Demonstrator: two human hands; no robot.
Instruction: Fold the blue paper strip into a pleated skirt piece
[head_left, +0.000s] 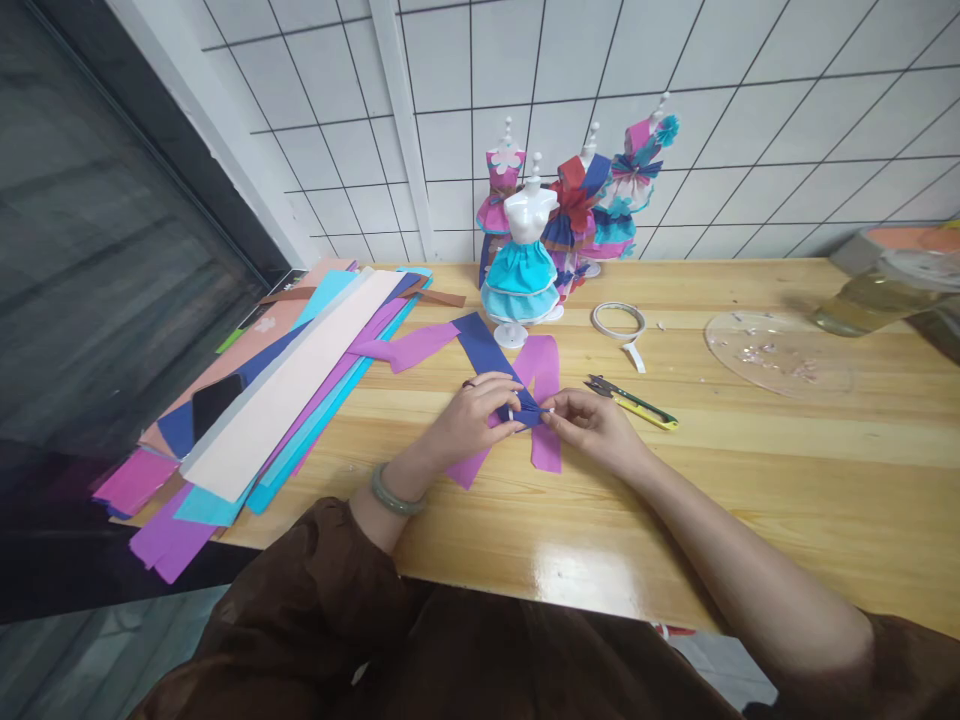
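A dark blue strip [486,345], thin like crepe paper or cloth, is gathered into small folds at its near end. My left hand [484,410] pinches these folds from the left. On the other side, the fingertips of my right hand [589,422] are closed on the folded end. Purple strips [547,450] lie under and around the blue one, partly covered by my hands. Just beyond stands a small white dress form [530,210] in a tiered turquoise skirt [521,285].
Coloured sheets and strips [300,400] are piled at left with a dark phone [216,402] on them. Right of my hands are a yellow cutter [645,408], a tape roll [618,320] and a clear plate [780,355]. Several dressed forms [574,205] and a glass jar [862,300] stand behind.
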